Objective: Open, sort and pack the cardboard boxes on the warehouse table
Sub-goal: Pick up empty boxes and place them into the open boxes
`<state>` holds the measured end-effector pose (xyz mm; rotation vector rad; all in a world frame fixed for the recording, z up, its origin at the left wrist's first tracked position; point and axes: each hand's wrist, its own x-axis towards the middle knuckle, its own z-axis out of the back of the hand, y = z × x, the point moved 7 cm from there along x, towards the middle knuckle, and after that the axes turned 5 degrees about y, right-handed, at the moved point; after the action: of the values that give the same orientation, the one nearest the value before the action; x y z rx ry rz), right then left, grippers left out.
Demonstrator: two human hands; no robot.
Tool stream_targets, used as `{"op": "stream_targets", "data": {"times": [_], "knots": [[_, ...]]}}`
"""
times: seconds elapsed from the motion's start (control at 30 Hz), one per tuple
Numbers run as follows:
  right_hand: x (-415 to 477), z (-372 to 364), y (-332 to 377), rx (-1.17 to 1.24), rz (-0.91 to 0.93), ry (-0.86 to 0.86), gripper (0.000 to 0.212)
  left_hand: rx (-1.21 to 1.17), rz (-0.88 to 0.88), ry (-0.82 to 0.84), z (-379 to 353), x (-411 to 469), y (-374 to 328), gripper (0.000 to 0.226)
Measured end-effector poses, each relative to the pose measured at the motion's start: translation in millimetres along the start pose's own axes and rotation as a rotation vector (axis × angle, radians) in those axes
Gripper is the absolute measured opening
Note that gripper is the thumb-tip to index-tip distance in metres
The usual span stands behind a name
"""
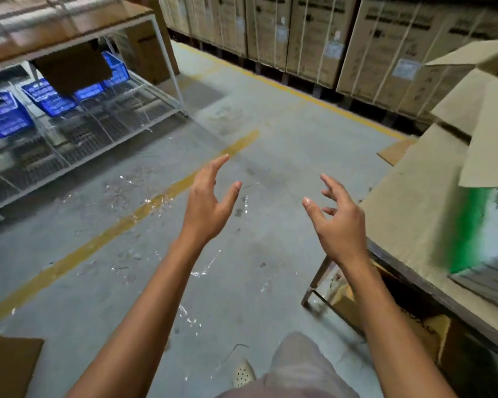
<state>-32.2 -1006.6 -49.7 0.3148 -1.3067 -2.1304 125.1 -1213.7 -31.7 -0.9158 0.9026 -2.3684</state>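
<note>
My left hand (pixel 207 202) and my right hand (pixel 337 216) are both raised over the grey floor, palms facing each other, fingers spread and loosely bent, holding nothing. To the right of my right hand stands the warehouse table (pixel 408 271), covered with flat cardboard sheet. On it sit an opened cardboard box (pixel 469 101) with raised flaps at the far right and a green-and-white printed stack (pixel 477 234) partly under a cardboard flap. My right hand is a short way left of the table's edge, touching nothing.
A white wire rack (pixel 104 122) with blue baskets (pixel 6 113) stands at the left. Tall strapped cartons (pixel 308 35) line the back wall. Yellow floor lines (pixel 133 216) and scraps of clear tape lie on the floor. A cardboard piece (pixel 6 366) sits at the lower left.
</note>
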Motion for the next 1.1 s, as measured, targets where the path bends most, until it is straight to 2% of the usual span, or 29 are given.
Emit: {"op": "stream_targets", "data": {"times": [0.2, 0.33, 0.53, 0.67, 0.87, 1.1], "knots": [[91.3, -2.8, -12.4, 0.013, -0.023, -0.139, 0.055, -0.069, -0.089, 0.104, -54.7, 118.4, 36.2, 0.053], [159.3, 14.3, -23.0, 0.02, -0.019, -0.281, 0.054, -0.096, -0.164, 0.151, -95.2, 205.0, 36.0, 0.052], [231.6, 67.3, -29.1, 0.001, -0.059, -0.486, 0.054, -0.201, -0.307, 0.262, -163.4, 316.8, -0.9, 0.051], [253.6, 100.7, -34.9, -0.033, -0.11, -0.6, 0.059, -0.304, -0.378, 0.344, -216.0, 370.0, -31.6, 0.051], [295.1, 141.2, -52.1, -0.146, -0.193, -0.765, 0.053, -0.422, -0.497, 0.507, -304.5, 436.8, -65.8, 0.054], [377.2, 176.0, -66.6, -0.224, -0.274, -0.963, 0.057, -0.415, -0.637, 0.675, -401.1, 539.3, -80.8, 0.056]]}}
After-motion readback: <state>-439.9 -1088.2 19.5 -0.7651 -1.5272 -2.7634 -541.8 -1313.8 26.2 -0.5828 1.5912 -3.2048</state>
